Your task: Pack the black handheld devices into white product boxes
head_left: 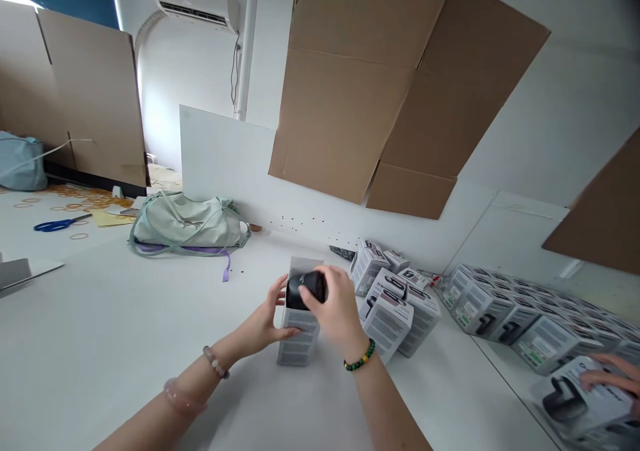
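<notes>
A small white carton stands upright on the white table with its top flap open. My left hand grips the carton's left side. My right hand is closed round a black rounded object that sits at the carton's open mouth. A green bead bracelet is on my right wrist, a pink bangle and a bead bracelet on my left.
Several white product boxes stand just right of the carton, and more rows lie further right. Another person's hand rests on a box at the right edge. A pale green bag, blue scissors and rubber bands lie at the back left.
</notes>
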A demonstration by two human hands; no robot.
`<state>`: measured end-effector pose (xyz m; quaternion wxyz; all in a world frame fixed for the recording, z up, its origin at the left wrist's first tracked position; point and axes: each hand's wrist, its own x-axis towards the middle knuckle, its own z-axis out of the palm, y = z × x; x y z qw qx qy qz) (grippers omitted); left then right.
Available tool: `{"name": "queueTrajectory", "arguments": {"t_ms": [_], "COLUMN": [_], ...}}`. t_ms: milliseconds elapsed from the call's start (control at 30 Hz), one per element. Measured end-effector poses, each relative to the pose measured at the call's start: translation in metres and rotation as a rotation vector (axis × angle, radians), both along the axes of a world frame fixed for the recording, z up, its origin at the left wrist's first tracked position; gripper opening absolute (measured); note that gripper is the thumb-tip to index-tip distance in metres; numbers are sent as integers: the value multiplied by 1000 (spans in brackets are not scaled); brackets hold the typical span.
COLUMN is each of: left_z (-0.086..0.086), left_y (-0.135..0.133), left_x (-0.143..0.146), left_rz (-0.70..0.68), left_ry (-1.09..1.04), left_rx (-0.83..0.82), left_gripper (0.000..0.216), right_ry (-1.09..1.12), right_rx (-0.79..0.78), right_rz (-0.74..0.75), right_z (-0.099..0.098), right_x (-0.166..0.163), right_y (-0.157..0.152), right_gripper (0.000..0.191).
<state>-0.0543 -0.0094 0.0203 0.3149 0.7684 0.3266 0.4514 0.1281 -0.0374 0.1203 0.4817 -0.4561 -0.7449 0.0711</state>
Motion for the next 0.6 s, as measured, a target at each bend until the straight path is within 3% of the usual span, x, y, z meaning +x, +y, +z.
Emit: {"name": "queueTrajectory", "arguments": {"t_ms": [67,133,267,333,400,600], "left_z": [-4,-2,17,25,30,26], "left_y": [0,-2,-10,-14,-17,-19], "left_x": [3,5,5,6,7,14], "left_rz": [9,-2,-17,-18,-22,-18], "left_ry": [17,69,129,117,87,-99], "left_rx": [18,34,67,60,52,19], "left_gripper": [96,86,50,36,32,36], "right_ry": [-9,138,438,498,483,343], "right_rx": [-67,-120,-276,-442,-545,-292], "right_rz": [80,188,292,443,593,632], "right_z": [-14,-26,-41,-44,-44,-44], "right_x": [8,19,32,32,29,29], "right_y": [5,10,20,24,26,17], "right_gripper": [23,25,49,66,71,42]}}
